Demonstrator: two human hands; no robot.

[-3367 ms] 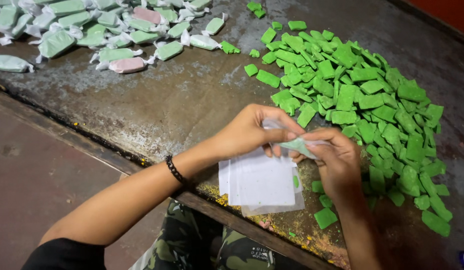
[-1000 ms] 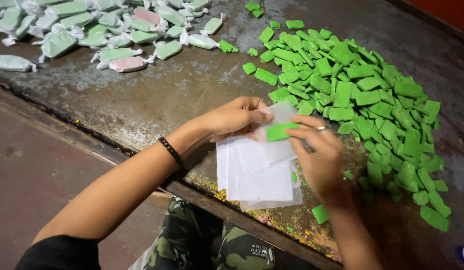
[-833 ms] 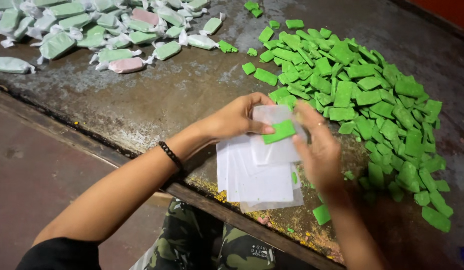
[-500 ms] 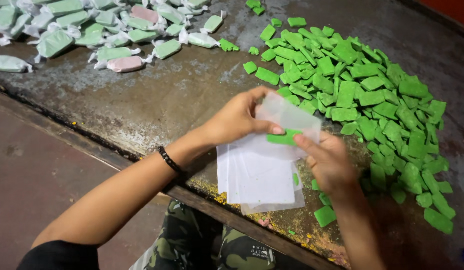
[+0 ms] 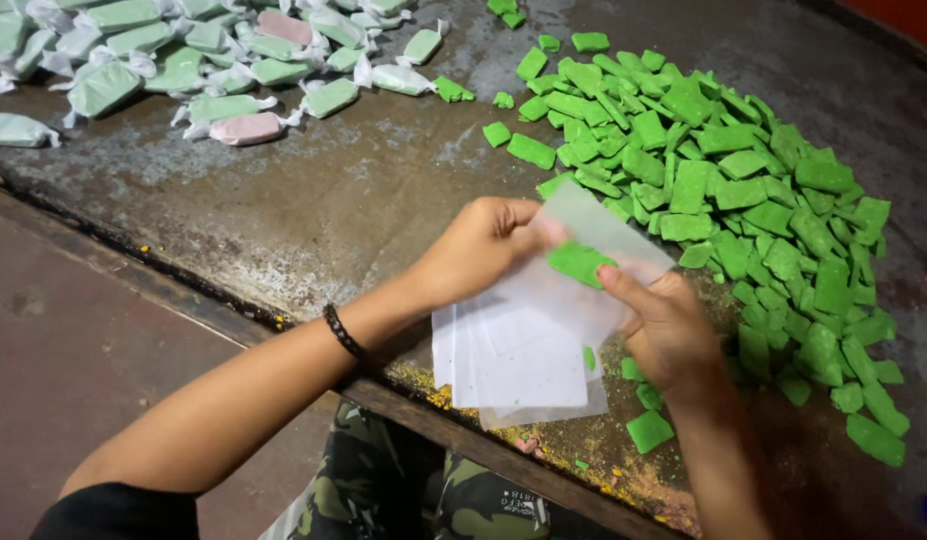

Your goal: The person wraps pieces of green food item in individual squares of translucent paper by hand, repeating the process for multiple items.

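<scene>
My left hand [image 5: 479,252] and my right hand [image 5: 664,325] together hold one translucent white wrapper sheet [image 5: 594,275] above the table. A flat green candy piece [image 5: 580,262] lies on that sheet, with my right thumb pressing at its edge. Below the hands rests a stack of the same white wrapper sheets [image 5: 519,365] near the table's front edge. A big heap of bare green candy pieces [image 5: 734,190] spreads to the right of my hands.
Several wrapped candies [image 5: 224,60], mostly green and a few pink, lie in a pile at the far left. The dark metal table [image 5: 314,210] ends at a rusty front edge [image 5: 454,420]. Loose green pieces [image 5: 649,430] lie by the stack.
A twisted wrapped candy left my hands. My right hand brought a new green piece onto a fresh sheet, and both hands lifted the sheet with the piece off the stack.
</scene>
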